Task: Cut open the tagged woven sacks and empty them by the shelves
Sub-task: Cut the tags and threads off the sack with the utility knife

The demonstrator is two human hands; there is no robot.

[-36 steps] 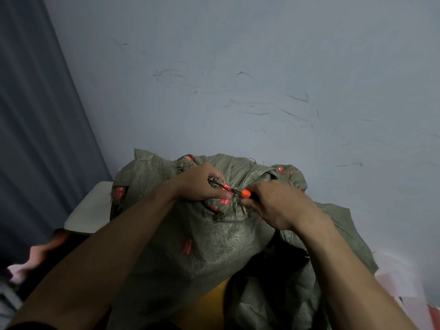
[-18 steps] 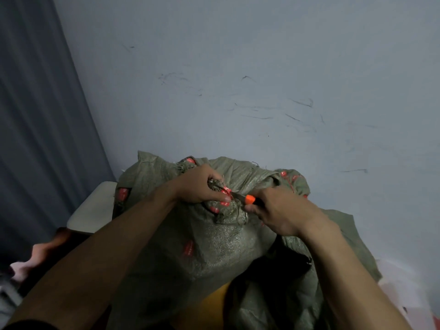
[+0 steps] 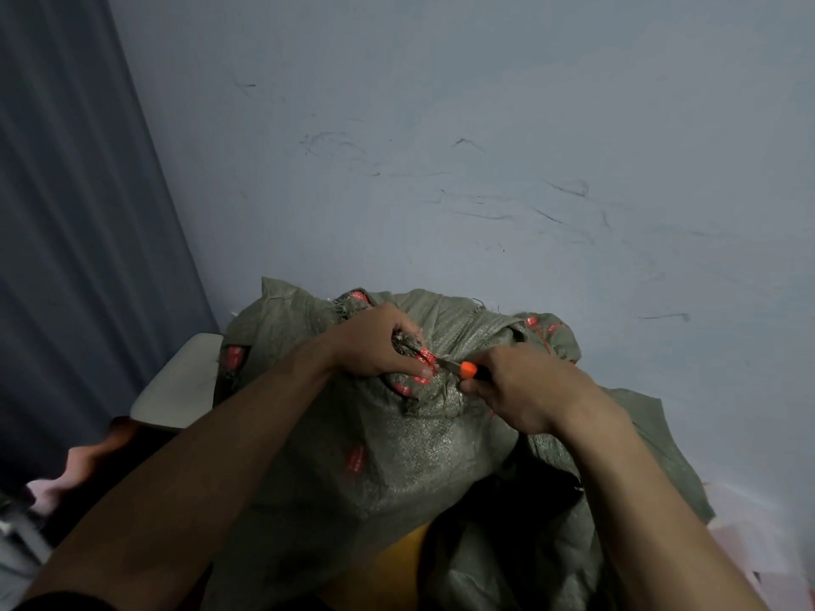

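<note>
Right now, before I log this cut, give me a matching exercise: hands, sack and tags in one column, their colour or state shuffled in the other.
Column one:
1 left hand
2 right hand
3 sack
4 tags

Column two:
a red
b grips the knife
c grey-green
d pinches the bunched sack top

Pairs: 1-d, 2-b, 3-c, 4-a.

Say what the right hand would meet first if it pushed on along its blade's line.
Probably the red-tagged tie on the bunched neck of the sack, then the left hand pinching it; depth is unclear.
</note>
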